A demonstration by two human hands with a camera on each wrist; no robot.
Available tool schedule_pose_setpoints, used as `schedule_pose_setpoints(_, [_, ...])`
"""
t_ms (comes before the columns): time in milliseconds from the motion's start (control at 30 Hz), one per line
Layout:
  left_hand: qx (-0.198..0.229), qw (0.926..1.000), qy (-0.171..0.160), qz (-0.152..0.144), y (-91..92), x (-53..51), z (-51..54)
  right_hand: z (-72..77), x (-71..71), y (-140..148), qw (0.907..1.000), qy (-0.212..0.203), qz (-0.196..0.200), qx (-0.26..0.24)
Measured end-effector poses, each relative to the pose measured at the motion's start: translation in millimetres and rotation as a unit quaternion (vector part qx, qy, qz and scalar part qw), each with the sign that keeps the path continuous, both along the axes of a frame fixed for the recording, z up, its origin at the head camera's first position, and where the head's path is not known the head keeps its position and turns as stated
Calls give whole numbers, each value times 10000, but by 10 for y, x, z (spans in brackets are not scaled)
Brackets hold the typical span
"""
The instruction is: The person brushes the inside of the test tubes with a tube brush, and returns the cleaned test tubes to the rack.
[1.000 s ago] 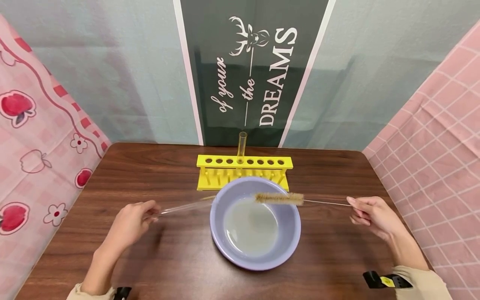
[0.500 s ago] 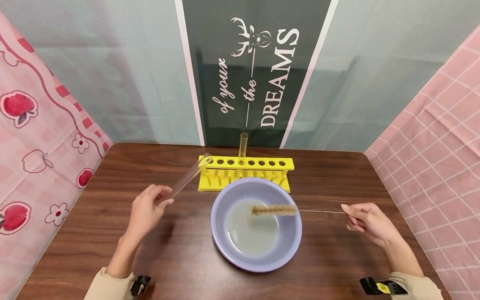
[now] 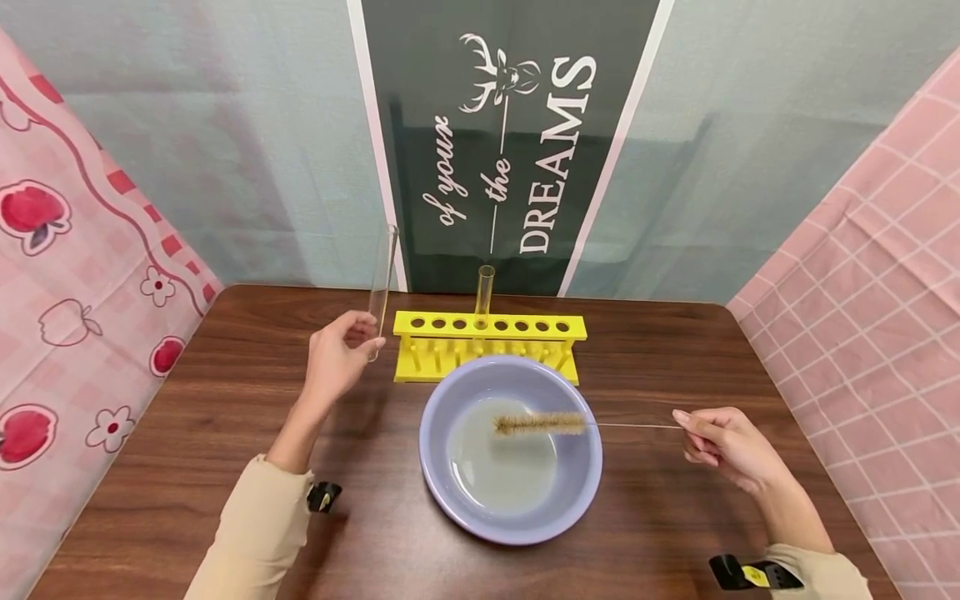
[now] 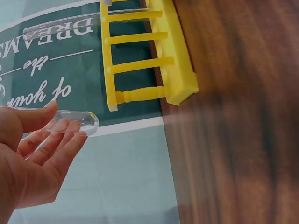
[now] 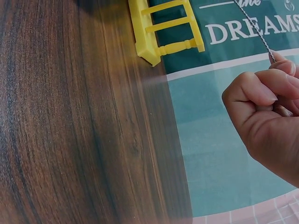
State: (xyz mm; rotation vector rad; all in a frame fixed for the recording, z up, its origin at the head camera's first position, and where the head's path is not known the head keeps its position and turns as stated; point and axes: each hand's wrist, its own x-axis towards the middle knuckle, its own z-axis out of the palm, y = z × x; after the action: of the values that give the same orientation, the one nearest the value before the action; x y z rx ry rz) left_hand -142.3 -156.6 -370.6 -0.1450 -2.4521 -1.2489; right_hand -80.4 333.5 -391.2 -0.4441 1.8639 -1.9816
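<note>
In the head view my left hand (image 3: 341, 354) pinches a clear glass test tube (image 3: 383, 275) near its lower end, almost upright, just left of the yellow rack (image 3: 487, 325). The left wrist view shows the tube's rounded end (image 4: 88, 123) sticking out past the fingers of my left hand (image 4: 42, 154). My right hand (image 3: 735, 442) grips the thin wire handle of a bristle brush (image 3: 540, 424); its bristles hang over the purple basin (image 3: 435, 483), which holds cloudy liquid. In the right wrist view the twisted wire (image 5: 257, 30) rises from my right hand (image 5: 266, 112).
Another test tube (image 3: 484, 292) stands in the rack, behind the basin. The wooden table (image 3: 660, 517) meets a grey-green cloth backdrop (image 3: 300, 167) at its back edge, with pink patterned cloths (image 3: 885, 275) at both sides.
My left hand has moved right and toward the back, turning the tube from nearly flat to almost upright. My right hand has shifted slightly left and nearer, with the brush.
</note>
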Motion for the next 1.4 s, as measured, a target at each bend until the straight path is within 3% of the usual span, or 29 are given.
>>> schedule_pose_setpoints(267, [34, 9998, -48, -164, 125, -259, 131, 1, 4, -10, 10000, 7, -15, 81])
schedule_pose_setpoints(567, [-174, 9984, -529, -101, 267, -462, 174, -10, -1, -32, 9999, 69, -66, 140])
schedule_pose_setpoints(767, [-238, 9958, -872, -145, 336, -535, 123, -18, 14, -40, 9998, 109, -66, 179])
schedule_pose_setpoints(1167, [-68, 9948, -993, -228, 391, -612, 81, -66, 25, -62, 9998, 88, 2, 171])
schedule_pose_setpoints(1400, [-289, 9890, -1424, -280, 409, -650, 29, -75, 24, -76, 9998, 31, -50, 193])
